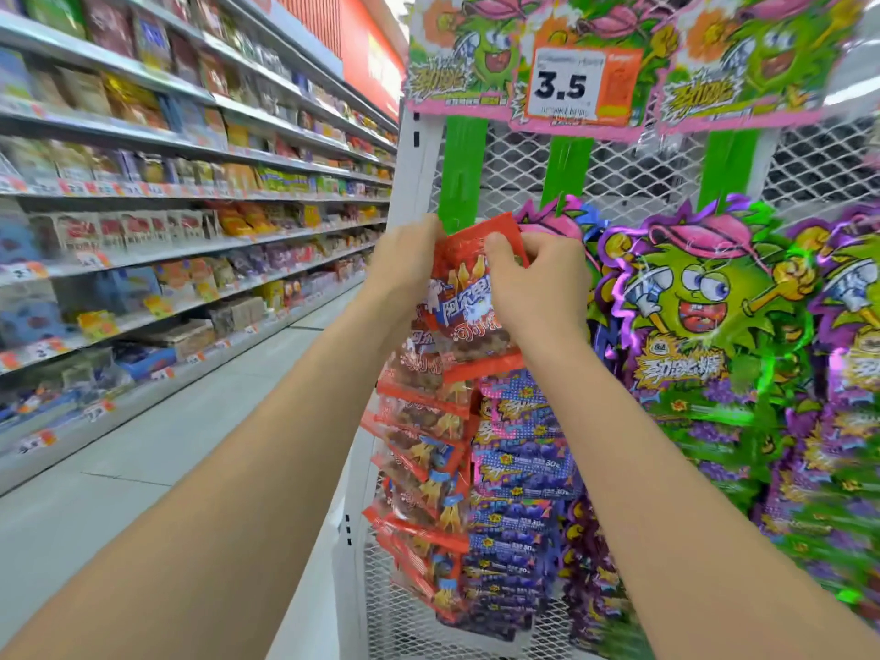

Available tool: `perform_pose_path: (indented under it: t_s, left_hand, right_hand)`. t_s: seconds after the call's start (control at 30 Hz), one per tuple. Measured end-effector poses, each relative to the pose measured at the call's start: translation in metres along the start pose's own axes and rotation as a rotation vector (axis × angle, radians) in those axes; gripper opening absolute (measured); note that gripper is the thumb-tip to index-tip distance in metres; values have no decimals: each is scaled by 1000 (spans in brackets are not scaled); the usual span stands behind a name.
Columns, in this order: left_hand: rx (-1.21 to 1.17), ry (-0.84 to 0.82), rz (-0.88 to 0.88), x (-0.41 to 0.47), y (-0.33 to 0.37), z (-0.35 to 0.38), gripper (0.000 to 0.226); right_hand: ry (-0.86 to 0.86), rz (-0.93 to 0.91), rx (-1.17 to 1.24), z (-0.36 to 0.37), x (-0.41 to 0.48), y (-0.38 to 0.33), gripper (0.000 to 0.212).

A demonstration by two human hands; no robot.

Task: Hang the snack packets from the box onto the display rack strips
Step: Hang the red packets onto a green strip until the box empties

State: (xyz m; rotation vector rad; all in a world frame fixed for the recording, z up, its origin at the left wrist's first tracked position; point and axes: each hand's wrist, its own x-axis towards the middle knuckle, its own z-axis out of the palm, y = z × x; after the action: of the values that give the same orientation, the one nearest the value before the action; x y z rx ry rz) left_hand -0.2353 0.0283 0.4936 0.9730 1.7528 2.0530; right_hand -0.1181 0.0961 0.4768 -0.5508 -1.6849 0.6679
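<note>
Snack packets (pixel 700 421) hung in overlapping columns down the front of a white wire-mesh display rack (pixel 633 173), which filled the right half of the view. To its left ran long aisle shelves (pixel 143 192), tier over tier of blurred goods with orange price tags along the edges. A pale floor (pixel 166 445) lay between the shelves and the rack.

Across the rack's top sat a row of cartoon header cards (pixel 457 54), the middle one carrying a price label (pixel 566 83) that read 3.5. Below the cards three green strips came down the mesh: a left strip (pixel 464 169), a middle strip (pixel 566 169) and a right strip (pixel 728 169).

The biggest packets, green-and-purple ones (pixel 700 316) printed with a cartoon face, covered the rack's right side under the right strip. A column of blue packets (pixel 519 469) hung beneath the middle strip. Just beside it on the left, a column of red packets (pixel 419 445) ran down under the left strip, near the rack's white corner post.

Both bare forearms reached up from the bottom edge of the view. Between the hands was the held red packet (pixel 469 297), roughly upright at the head of the red column, its top edge at the foot of the left strip's bare part. Whether it was hooked on could not be told. The left hand (pixel 405 264) gripped its upper left edge, fingers hidden behind it. The right hand (pixel 533 278) pinched its upper right corner, thumb on the front and fingers curled.
</note>
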Motion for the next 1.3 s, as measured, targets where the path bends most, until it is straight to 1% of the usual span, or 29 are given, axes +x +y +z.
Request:
perform_pose_path:
  t_s: [0.03,0.1,0.2,0.3,0.33,0.43,0.5,0.6,0.7,0.73,0.77,0.83,0.97,1.07,1.1,1.13,1.17,1.23,1.27,1.3]
  left_hand:
    - [-42,-11,-33,-1,5,0,21]
    - [-106,-46,-87,2,8,-1,26]
    - [-121,-123,-116,6,10,-6,34]
    - [-178,-212,-163,6,12,-11,49]
    - [-196,-225,-182,5,13,-11,49]
    - [-218,-226,-215,0,15,-10,35]
    - [-233,-241,-238,-2,15,-10,31]
    - [-222,-236,-255,-2,13,-10,30]
    - [-216,-215,-241,-1,9,-12,39]
    - [-212,-204,-208,-1,6,-12,40]
    - [-167,-179,-137,-1,3,-13,36]
    - [13,-84,49,-3,-2,-14,29]
    - [284,81,312,-7,-12,-17,25]
    - [423,157,439,-6,-25,-20,13]
    - [466,177,465,-8,-32,-21,15]
    - [488,191,490,-9,-41,-24,24]
    - [510,201,520,-13,-52,-27,37]
    - [576,235,590,-29,-79,-34,55]
    - [620,265,625,-43,-95,-38,57]
    - [661,293,654,-62,-112,-42,53]
  right_hand:
    - [0,-17,-4,1,6,-3,58]
    - [1,-55,-4,4,16,-10,58]
    - [15,-99,-27,9,26,-18,58]
    - [29,-69,-50,15,30,-21,55]
    - [40,-53,-50,17,30,-21,56]
    - [66,5,-56,22,30,-21,52]
    - [75,55,-59,23,28,-19,52]
    - [76,95,-82,22,21,-15,53]
    - [89,109,-90,19,13,-11,53]
    - [87,125,-98,19,10,-10,52]
    - [83,142,-111,20,8,-7,50]
    - [66,156,-145,20,3,-1,48]
    - [29,90,-213,22,-2,9,42]
    - [26,16,-245,20,-4,13,35]
    - [28,2,-247,20,-5,17,29]
    - [29,2,-244,17,-9,19,20]
    - [37,13,-232,15,-14,22,16]
    - [55,23,-139,6,-38,30,29]
    - [52,13,-64,1,-58,34,30]
    - [21,12,6,-3,-82,43,25]
